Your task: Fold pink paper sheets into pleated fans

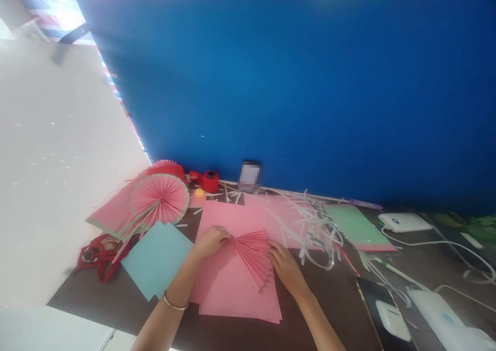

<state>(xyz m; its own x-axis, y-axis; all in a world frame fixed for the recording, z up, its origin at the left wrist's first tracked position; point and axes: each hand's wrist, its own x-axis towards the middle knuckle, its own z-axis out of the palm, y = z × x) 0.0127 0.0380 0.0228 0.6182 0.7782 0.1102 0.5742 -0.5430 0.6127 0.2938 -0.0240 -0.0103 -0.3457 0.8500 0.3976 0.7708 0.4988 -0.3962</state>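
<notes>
The left hand's fingers are pinching the narrow end of a pleated pink paper fan, while the right hand's fingers are touching its spread outer edge, bent and slightly apart. The fan is lying above pink sheets on the dark surface. Pale blue sheets are resting beside the left forearm, with a round pink fan lying beyond them. Curled white paper strips are spreading past the right hand, and a green sheet is lying farther right. A red tape roll is sitting near the blue panel.
</notes>
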